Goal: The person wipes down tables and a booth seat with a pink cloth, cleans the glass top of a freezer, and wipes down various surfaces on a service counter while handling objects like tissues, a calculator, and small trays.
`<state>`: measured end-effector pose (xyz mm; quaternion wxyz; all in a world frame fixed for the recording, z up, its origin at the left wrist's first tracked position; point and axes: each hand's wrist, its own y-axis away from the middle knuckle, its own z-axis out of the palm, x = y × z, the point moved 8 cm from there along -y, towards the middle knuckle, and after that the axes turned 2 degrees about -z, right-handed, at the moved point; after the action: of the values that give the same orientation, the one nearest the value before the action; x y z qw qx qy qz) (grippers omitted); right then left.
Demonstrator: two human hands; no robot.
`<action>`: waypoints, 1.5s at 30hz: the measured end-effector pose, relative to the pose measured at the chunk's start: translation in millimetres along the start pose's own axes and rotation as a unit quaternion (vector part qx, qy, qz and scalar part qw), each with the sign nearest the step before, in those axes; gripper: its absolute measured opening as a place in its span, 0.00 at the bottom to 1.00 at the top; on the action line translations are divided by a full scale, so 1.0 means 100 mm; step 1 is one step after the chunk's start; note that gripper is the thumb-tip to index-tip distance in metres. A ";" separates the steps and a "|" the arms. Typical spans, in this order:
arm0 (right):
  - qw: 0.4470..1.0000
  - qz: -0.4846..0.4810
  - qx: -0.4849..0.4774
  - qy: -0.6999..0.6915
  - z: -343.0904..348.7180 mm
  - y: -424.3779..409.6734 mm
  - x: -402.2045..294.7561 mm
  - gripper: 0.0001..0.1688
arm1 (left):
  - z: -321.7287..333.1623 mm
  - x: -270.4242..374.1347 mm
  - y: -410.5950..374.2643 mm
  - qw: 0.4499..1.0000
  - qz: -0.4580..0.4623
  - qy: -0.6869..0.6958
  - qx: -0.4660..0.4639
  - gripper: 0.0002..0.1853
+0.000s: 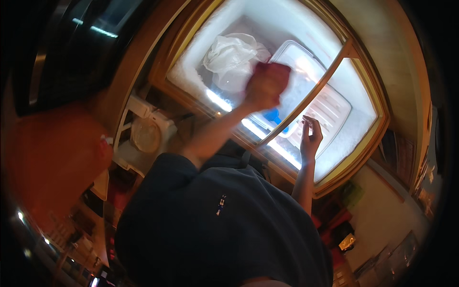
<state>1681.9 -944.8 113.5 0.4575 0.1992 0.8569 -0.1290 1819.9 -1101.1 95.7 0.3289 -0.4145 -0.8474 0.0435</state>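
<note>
My left hand (pixel 261 94), blurred, is closed on a dark red cloth (pixel 278 77) over a frosted chest freezer (pixel 186 73). Beneath and beside the cloth are a crumpled whitish plastic bag (pixel 229 52) and a clear plastic container (pixel 299 53). A blue plastic item (pixel 273 116), perhaps a scoop, shows below my left hand. My right hand (pixel 312 134) appears empty, its fingers curved and apart, just right of the freezer's crossbar (pixel 315 91). Behind it in this view lies a ribbed, pale container or lid (pixel 326 111). Whether it touches anything is unclear.
A bright light strip (pixel 252 129) runs along the freezer's near side. At the left stands a white plastic holder (pixel 138 107) with a round tub (pixel 145 134). A large orange blurred surface (pixel 57 161) fills the far left. Red items are behind me at the lower right.
</note>
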 end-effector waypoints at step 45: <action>0.998 0.037 -0.051 0.024 0.21 0.36 0.25 0.09 | -1.35 -2.43 1.29 0.773 -0.499 -0.247 0.303 0.32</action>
<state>1700.6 -915.8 79.8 0.4509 0.2107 0.8651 -0.0631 2094.0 -1222.2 29.8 0.1924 0.2128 -0.9304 0.2282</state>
